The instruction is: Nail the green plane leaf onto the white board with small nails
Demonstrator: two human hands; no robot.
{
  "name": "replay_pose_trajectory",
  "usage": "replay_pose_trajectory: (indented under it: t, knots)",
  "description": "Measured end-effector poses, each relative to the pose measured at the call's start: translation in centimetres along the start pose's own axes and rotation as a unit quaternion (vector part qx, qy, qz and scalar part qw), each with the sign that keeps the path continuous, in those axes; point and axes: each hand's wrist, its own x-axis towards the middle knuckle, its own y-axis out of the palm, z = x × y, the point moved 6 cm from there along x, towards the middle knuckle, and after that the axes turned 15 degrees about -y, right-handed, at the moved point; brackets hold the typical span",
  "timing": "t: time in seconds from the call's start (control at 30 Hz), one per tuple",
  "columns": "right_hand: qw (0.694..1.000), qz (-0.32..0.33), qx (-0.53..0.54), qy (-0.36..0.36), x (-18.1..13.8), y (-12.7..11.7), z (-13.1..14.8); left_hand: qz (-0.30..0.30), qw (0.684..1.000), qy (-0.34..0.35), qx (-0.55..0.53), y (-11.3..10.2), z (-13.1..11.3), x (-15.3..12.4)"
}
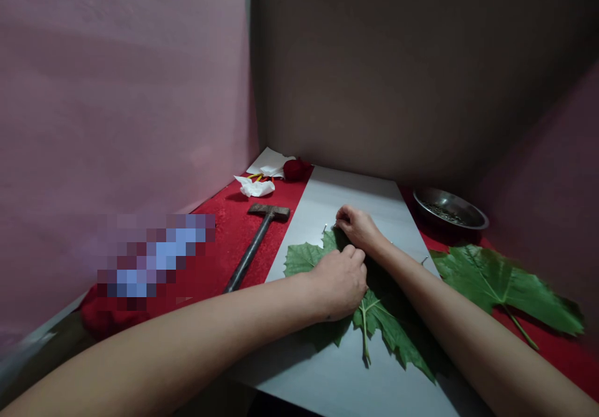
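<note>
Leaf (384,326), one of two in sight, lies spread on the one white board (355,183), under both hands, its single stem (365,336) pointing back toward the person. One left hand (340,284) rests on the middle of it, knuckles up and fingers curled in; its underside is hidden, so I cannot tell whether it grips anything. One right hand (356,225) is at the far edge of the leaf, thumb and fingers drawn together; what, if anything, is pinched between them I cannot tell.

At least two nails show: one nail (324,228) stands just beside the leaf's far edge, left of the right hand, and another is near the board's right edge, beyond the right forearm.

Red cloth (219,211) shows on both sides of the board. On the left lies one hammer (257,242), its head away from the person. Farther back are one crumpled white tissue (257,187) and one round red thing (295,168), too small to name. On the right are the second leaf (486,273), with one stem, and one metal bowl (478,218) of small bits, too many to count.
</note>
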Motion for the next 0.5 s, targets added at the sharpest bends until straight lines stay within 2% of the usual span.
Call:
replay_pose_trajectory:
  t: [0.37,0.5]
  knots:
    - [0.999,0.02,-0.032,0.004,0.27,0.09,0.27,-0.008,1.0,0.003,0.0,0.2,-0.03,0.07]
    - [0.999,0.026,-0.034,0.009,0.19,0.23,0.23,0.006,1.0,-0.008,-0.006,0.11,0.04,0.15]
